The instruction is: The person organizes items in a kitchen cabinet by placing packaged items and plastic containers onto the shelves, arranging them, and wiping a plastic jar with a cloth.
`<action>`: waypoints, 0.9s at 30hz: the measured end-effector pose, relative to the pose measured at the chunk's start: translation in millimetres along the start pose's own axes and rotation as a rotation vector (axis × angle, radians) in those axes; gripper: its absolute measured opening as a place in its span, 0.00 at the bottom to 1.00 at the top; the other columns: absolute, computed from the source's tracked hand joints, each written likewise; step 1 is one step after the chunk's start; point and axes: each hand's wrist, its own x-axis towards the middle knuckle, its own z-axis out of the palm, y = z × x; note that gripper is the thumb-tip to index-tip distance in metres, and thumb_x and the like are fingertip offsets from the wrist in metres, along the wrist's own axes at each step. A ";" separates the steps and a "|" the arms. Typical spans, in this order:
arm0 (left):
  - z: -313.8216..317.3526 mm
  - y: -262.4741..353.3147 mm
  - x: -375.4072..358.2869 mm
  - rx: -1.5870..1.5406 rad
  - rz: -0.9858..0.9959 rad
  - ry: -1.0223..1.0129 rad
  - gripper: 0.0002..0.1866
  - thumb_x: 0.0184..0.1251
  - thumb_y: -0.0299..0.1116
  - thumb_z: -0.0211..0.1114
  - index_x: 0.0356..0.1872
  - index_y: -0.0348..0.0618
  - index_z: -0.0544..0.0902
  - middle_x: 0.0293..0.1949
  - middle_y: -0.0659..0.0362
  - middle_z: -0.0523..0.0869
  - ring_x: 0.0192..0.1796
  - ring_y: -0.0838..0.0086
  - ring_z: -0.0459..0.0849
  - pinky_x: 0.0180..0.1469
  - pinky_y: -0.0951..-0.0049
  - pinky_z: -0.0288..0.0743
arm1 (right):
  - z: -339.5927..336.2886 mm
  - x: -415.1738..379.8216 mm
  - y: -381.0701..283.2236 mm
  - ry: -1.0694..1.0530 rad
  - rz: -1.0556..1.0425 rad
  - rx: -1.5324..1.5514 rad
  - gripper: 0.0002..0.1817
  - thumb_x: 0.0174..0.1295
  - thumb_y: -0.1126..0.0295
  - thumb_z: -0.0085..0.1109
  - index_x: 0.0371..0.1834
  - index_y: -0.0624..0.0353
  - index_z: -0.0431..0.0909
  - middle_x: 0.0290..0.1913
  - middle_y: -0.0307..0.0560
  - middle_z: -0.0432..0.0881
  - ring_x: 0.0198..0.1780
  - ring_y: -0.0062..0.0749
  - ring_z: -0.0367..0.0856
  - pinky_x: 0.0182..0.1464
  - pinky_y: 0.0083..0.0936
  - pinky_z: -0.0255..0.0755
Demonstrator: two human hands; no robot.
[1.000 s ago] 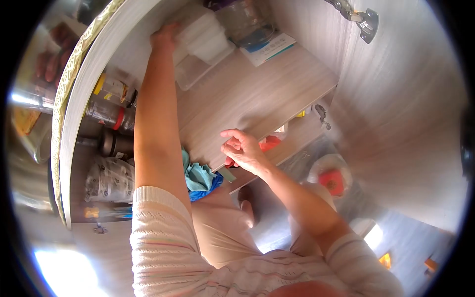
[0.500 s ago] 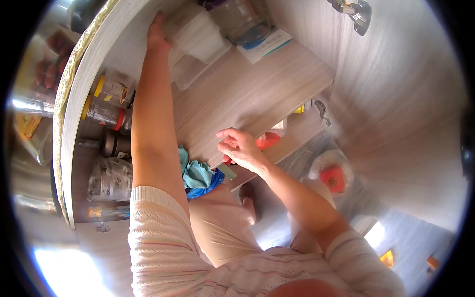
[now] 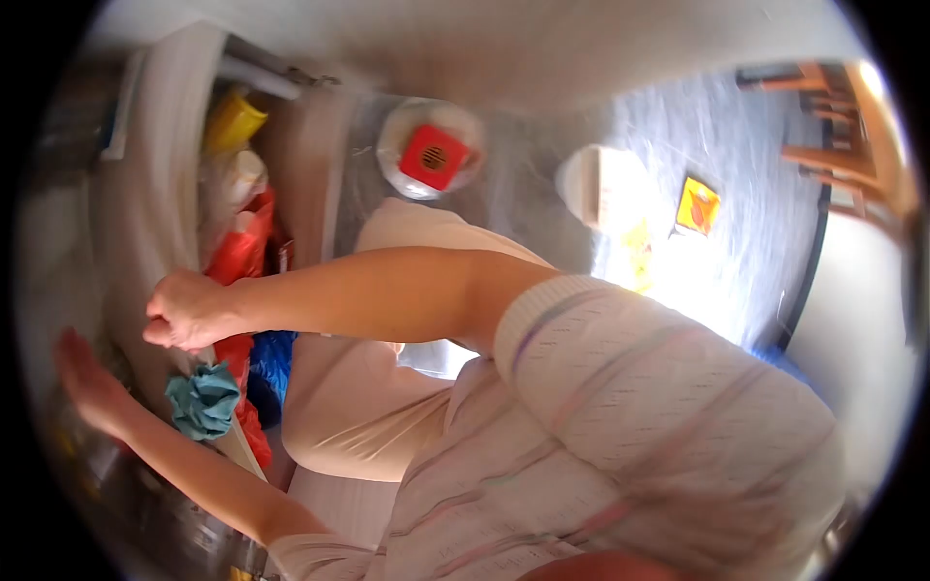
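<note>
My right hand (image 3: 189, 310) hangs over the cabinet's lower edge, its fingers curled in and nothing showing between them. Just below it a crumpled teal cloth (image 3: 203, 402) lies on the shelf edge. Red plastic bags (image 3: 254, 232) sit behind and beneath that hand, with a blue plastic bag (image 3: 271, 363) close to my knee. At the far left my left hand (image 3: 89, 382) reaches into the cabinet, fingers stretched out but blurred. No object can be made out in it; the things around it are smeared by motion.
A yellow container (image 3: 234, 121) stands in the lower compartment. On the floor are a red box (image 3: 433, 157) in a clear bag, a pale rounded object (image 3: 581, 184) and a yellow packet (image 3: 697, 205). Wooden chair-like furniture (image 3: 852, 145) stands at upper right. The cabinet door spans the top, blurred.
My view has swung right, bringing more floor into sight. The left hand no longer appears beside the stacked clear containers. My right hand's fingers have curled in more tightly.
</note>
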 end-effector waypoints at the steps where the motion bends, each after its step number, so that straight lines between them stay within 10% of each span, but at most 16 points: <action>1: 17.0 11.1 -38.4 -0.165 -0.098 0.055 0.21 0.63 0.32 0.45 0.53 0.25 0.66 0.53 0.41 0.70 0.56 0.58 0.70 0.62 0.64 0.59 | -9.3 -4.1 -5.0 -0.001 0.019 0.000 0.14 0.51 0.64 0.50 0.15 0.61 0.75 0.13 0.46 0.76 0.17 0.32 0.77 0.26 0.27 0.72; 4: 40.4 11.2 -140.0 -0.067 -0.022 0.000 0.17 0.61 0.29 0.47 0.45 0.24 0.70 0.45 0.43 0.75 0.50 0.60 0.74 0.52 0.66 0.69 | -20.6 -19.7 -19.8 -0.001 -0.003 -0.055 0.15 0.55 0.63 0.48 0.17 0.60 0.76 0.12 0.43 0.76 0.18 0.28 0.79 0.27 0.26 0.73; 7: 88.6 37.5 -223.8 -0.361 -0.541 0.013 0.12 0.59 0.27 0.53 0.43 0.32 0.73 0.38 0.49 0.80 0.39 0.65 0.80 0.40 0.73 0.75 | -41.5 -34.9 -36.2 0.029 0.056 0.001 0.11 0.56 0.67 0.48 0.24 0.62 0.77 0.19 0.45 0.79 0.21 0.26 0.80 0.27 0.22 0.75; 12: 114.4 22.6 -278.2 -0.468 -0.626 -0.156 0.11 0.57 0.24 0.56 0.42 0.35 0.74 0.37 0.53 0.80 0.36 0.70 0.81 0.36 0.77 0.74 | -153.2 -160.7 -66.2 -0.073 0.070 -0.050 0.11 0.57 0.65 0.54 0.36 0.60 0.77 0.28 0.43 0.80 0.29 0.22 0.79 0.31 0.19 0.76; 20: 119.1 -8.1 -297.2 -0.293 -0.749 -0.246 0.12 0.57 0.26 0.57 0.43 0.36 0.74 0.35 0.56 0.80 0.33 0.73 0.80 0.34 0.79 0.74 | -391.0 -536.0 -24.7 1.248 0.947 -0.293 0.09 0.58 0.69 0.50 0.39 0.58 0.75 0.28 0.42 0.78 0.22 0.22 0.73 0.22 0.17 0.68; 27: 120.6 1.8 -317.0 -0.096 -0.789 -0.405 0.16 0.58 0.28 0.58 0.47 0.37 0.72 0.37 0.55 0.79 0.35 0.70 0.80 0.38 0.76 0.72 | -370.4 -600.4 76.6 1.171 1.122 0.038 0.18 0.57 0.65 0.53 0.52 0.52 0.69 0.43 0.44 0.77 0.40 0.34 0.77 0.44 0.38 0.70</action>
